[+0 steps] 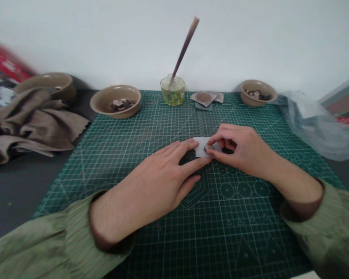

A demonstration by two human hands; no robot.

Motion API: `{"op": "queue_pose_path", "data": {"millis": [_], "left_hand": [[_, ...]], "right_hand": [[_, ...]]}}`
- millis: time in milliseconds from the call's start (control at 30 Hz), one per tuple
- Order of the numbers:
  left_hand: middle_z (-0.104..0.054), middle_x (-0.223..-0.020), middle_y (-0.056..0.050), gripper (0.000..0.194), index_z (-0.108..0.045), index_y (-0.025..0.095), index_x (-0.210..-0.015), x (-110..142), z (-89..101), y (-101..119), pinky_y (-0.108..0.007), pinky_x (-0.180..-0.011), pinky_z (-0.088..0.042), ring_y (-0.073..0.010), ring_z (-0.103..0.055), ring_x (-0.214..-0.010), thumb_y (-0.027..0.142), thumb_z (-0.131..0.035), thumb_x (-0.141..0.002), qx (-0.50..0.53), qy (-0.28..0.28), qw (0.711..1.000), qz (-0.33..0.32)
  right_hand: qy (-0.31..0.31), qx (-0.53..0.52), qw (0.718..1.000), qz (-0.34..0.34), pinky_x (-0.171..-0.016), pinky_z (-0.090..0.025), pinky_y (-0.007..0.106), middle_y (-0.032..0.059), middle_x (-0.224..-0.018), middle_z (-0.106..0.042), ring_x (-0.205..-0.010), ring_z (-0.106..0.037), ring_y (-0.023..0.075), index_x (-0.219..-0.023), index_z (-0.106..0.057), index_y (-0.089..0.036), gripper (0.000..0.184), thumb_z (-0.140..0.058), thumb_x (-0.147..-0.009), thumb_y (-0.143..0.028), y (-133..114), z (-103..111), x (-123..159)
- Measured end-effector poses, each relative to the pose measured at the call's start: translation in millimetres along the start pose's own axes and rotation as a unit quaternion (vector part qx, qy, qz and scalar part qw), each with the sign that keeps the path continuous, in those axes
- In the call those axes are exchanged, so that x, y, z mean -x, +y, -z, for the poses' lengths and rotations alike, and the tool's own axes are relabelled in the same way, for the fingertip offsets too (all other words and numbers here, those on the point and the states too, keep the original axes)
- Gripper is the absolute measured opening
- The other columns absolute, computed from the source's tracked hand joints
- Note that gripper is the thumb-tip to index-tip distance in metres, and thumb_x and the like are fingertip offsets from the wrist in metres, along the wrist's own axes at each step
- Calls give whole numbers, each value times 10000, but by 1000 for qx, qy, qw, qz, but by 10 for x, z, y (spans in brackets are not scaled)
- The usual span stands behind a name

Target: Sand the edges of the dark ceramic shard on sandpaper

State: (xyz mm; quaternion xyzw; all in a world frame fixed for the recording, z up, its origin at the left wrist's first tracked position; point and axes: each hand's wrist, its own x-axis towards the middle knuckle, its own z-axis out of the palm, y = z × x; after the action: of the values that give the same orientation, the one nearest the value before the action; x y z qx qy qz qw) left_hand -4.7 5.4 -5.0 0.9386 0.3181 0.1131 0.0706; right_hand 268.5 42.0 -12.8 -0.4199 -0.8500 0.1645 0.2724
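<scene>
On the green cutting mat [174,248] lies a small pale grey-white sheet of paper [201,151], partly covered by both hands. My left hand [168,170] is flat with its fingers stretched out, its fingertips resting on the sheet's left and near edges. Between thumb and fingertips, my right hand [240,149] pinches a small roundish brownish piece [208,147] against the sheet. What the piece is made of is too small to tell. Stacked square pads of paper [205,99], brownish on top, lie behind the hands.
Bowls with small dark and pale chunks stand at back left [116,101] and back right [258,93]. Between them is a glass cup [173,91] holding a tall stick [185,48]. A brown cloth [31,120] and another bowl [50,83] lie left; a clear plastic bag [317,128] right.
</scene>
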Motion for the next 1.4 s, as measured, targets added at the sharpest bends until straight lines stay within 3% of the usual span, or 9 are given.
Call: {"op": "queue_pose_path", "data": {"millis": [900, 1400], "left_hand": [[-492, -1750, -134, 509, -580, 288, -1647, -2, 10, 6, -605, -1322, -496, -358, -544, -1590, 305, -572, -1138, 9, -3, 1000, 2], [-469, -1774, -154, 514, -554, 258, -1673, 6, 15, -9, -606, -1357, -447, -352, -506, -1626, 329, -538, -1163, -8, -8, 1000, -15]], "right_hand": [[25, 20, 999, -9, -641, -414, 318, -12, -781, -612, -667, -535, 152, -982, -808, -211, 63, -827, -967, -269, 16, -11, -1], [-1, -18, 1000, 13, -632, -420, 306, -7, -817, -623, -672, -540, 143, -1019, -814, -185, 77, -817, -970, -245, 11, -22, -9]]}}
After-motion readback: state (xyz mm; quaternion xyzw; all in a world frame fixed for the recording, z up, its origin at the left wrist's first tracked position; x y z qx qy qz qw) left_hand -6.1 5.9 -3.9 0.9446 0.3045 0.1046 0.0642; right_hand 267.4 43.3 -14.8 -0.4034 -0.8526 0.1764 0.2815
